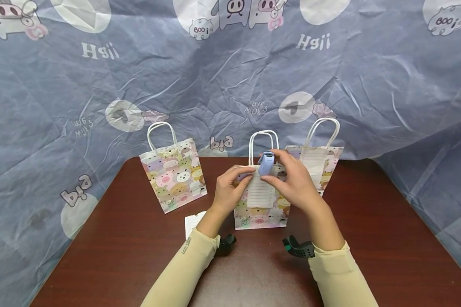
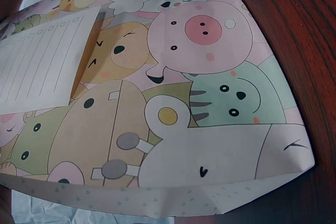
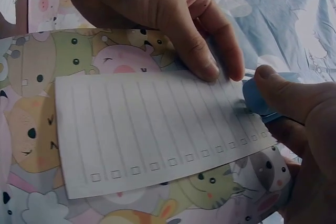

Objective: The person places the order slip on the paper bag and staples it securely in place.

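Observation:
A paper gift bag (image 1: 259, 220) with cartoon animals stands upright at the middle of the table. On its front lies a lined paper sheet (image 3: 147, 129), its top end at the bag's upper edge. My right hand (image 1: 293, 181) grips a small blue stapler (image 1: 266, 164) between thumb and fingers, right at that top edge, overlapping the sheet. Beside it, my left hand (image 1: 228, 189) pinches the bag's upper edge at the sheet's left side. In the left wrist view, the bag's printed front (image 2: 205, 35) and the sheet (image 2: 42, 61) show close up.
To the left stands a similar gift bag (image 1: 173, 177) with no sheet on its front. Behind on the right, another bag (image 1: 332, 166) carries a lined sheet (image 1: 313, 164). White paper (image 1: 192, 221) lies on the table by my left forearm. A blue printed cloth (image 1: 215, 76) hangs behind.

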`<state>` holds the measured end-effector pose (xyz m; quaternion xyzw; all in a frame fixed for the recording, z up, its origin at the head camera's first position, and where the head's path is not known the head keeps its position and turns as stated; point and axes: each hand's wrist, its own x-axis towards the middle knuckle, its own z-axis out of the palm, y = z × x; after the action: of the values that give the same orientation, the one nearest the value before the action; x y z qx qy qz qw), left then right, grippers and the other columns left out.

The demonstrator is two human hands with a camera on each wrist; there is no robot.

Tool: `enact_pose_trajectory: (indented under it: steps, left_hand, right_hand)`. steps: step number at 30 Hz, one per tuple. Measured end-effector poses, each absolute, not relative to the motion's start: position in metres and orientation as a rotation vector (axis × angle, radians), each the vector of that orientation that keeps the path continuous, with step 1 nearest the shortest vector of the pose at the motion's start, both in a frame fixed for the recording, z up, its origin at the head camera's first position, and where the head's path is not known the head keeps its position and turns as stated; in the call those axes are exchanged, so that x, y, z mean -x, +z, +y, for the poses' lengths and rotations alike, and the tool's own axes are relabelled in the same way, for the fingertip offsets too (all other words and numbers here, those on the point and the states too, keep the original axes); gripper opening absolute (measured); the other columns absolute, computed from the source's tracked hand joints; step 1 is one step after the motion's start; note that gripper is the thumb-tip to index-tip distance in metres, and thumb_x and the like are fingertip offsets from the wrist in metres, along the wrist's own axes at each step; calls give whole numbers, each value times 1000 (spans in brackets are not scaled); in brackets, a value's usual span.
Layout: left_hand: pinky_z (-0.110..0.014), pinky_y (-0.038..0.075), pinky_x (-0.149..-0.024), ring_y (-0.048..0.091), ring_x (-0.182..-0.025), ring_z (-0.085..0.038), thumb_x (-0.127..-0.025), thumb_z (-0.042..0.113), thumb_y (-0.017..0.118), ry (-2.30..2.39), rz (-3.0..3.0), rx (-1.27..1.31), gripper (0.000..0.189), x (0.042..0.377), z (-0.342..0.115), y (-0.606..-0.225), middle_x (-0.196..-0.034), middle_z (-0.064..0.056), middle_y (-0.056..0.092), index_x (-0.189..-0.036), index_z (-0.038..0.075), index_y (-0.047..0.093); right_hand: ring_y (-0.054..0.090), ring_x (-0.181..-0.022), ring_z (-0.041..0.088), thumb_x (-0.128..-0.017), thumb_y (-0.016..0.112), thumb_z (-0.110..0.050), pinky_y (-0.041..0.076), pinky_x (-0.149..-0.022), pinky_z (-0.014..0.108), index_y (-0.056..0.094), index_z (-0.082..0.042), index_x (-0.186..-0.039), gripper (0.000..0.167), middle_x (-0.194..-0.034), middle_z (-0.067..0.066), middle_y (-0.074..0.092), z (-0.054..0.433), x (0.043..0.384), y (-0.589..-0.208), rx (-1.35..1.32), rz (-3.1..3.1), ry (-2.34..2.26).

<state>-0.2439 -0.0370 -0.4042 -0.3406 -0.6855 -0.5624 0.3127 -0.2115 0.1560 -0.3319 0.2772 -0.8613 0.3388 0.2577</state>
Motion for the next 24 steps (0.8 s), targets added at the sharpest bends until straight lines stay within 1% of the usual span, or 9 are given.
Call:
enact_pose_trajectory:
  steps: [2,6,12,18,24]
  left_hand:
    - [-26,58,-75,70,-91,-23,-86,-9,70,-1476,-1811,891,18,243,-36,-403,-101,-19,72,-103,-4,71]
    - [-24,58,-73,70,-92,-21,-86,-8,71,-1481,-1813,893,18,243,-36,-403,-101,-17,72,-103,-3,72]
    - [-21,55,-68,69,-90,-21,-88,-4,71,-1474,-1803,907,19,243,-37,-405,-103,-14,73,-106,1,73]
    - [-22,52,-61,68,-87,-24,-88,-3,71,-1473,-1804,910,19,242,-36,-405,-104,-15,73,-106,1,73]
    - [-23,53,-63,68,-87,-23,-89,-2,71,-1469,-1801,910,18,243,-35,-405,-104,-13,73,-106,2,73]
  right_hand:
    - [64,-108,33,-79,85,-17,47,-90,50,56,-5,-130,60,-116,15,69,157,212,-330,-774,-2356,901]
    - [64,-108,31,-80,84,-19,47,-93,50,55,-4,-130,60,-115,14,69,159,212,-324,-810,-2411,850]
    - [67,-98,28,-82,83,-22,51,-85,46,53,-4,-130,60,-107,11,71,159,214,-315,-819,-2503,756]
    - [68,-95,27,-84,81,-25,52,-82,45,52,-5,-133,60,-108,10,72,157,214,-309,-803,-2608,707]
    - [68,-94,26,-85,80,-25,51,-83,44,51,-7,-132,58,-107,9,72,158,215,-307,-824,-2632,720]
